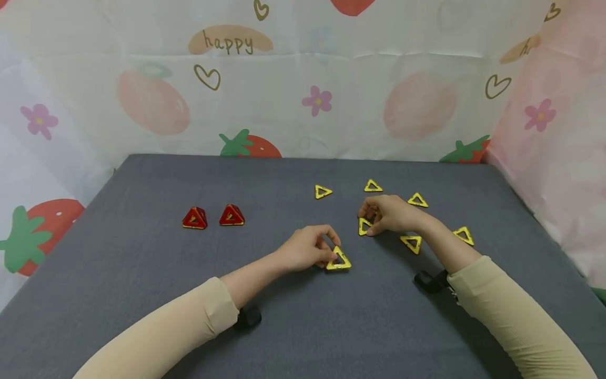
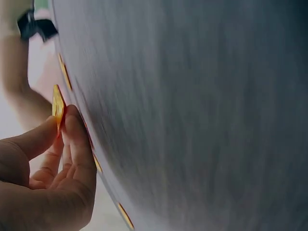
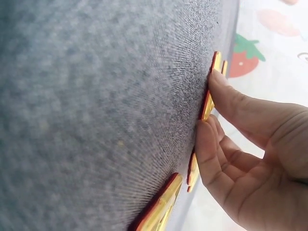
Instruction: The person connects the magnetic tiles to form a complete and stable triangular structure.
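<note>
**Each hand pinches a yellow triangle**

Your left hand (image 1: pixel 305 249) pinches one yellow triangle (image 1: pixel 339 266). At its two o'clock, your right hand (image 1: pixel 390 212) grips another triangle (image 1: pixel 361 227) between thumb and finger, at the grey cloth (image 1: pixel 142 210). Five more triangles (image 1: pixel 410 239) surround that hand, ten clockwise to five o'clock. Two red pyramids (image 1: pixel 232 216) sit at your left hand's ten.
</note>
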`<state>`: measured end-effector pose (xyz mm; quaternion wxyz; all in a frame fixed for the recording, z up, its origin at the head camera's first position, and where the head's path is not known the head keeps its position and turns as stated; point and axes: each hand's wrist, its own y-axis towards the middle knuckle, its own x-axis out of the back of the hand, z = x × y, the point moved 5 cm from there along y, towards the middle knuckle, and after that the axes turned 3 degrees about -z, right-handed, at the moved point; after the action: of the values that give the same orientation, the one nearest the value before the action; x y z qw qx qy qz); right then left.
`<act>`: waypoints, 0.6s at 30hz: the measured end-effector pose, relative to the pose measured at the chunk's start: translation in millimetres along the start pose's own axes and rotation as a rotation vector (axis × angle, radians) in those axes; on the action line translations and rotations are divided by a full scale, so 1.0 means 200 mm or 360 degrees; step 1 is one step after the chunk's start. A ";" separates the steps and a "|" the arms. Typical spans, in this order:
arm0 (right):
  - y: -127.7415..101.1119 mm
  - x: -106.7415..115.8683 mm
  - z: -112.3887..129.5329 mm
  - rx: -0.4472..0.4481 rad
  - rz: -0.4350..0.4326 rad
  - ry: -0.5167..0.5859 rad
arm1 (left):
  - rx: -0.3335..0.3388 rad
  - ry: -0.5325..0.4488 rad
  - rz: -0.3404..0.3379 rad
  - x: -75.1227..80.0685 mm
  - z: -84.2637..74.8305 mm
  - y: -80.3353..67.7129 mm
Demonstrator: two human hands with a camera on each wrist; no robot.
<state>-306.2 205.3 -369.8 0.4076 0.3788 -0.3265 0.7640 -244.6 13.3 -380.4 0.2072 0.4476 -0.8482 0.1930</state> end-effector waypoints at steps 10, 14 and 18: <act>0.00 0.01 0.01 0.0045 -0.0021 0.0001 | 0.0006 0.0047 0.0084 -0.11 -0.01 -0.09; 0.00 0.00 0.01 0.0044 -0.0017 -0.0001 | 0.0006 0.0048 0.0060 -0.11 -0.01 -0.09; 0.00 0.00 0.00 0.0044 -0.0018 -0.0002 | -0.0051 0.0143 0.0021 -0.13 -0.02 -0.10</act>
<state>-306.2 205.2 -369.5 0.4064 0.3867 -0.3141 0.7659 -214.4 22.3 -387.2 0.2509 0.4296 -0.8439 0.2008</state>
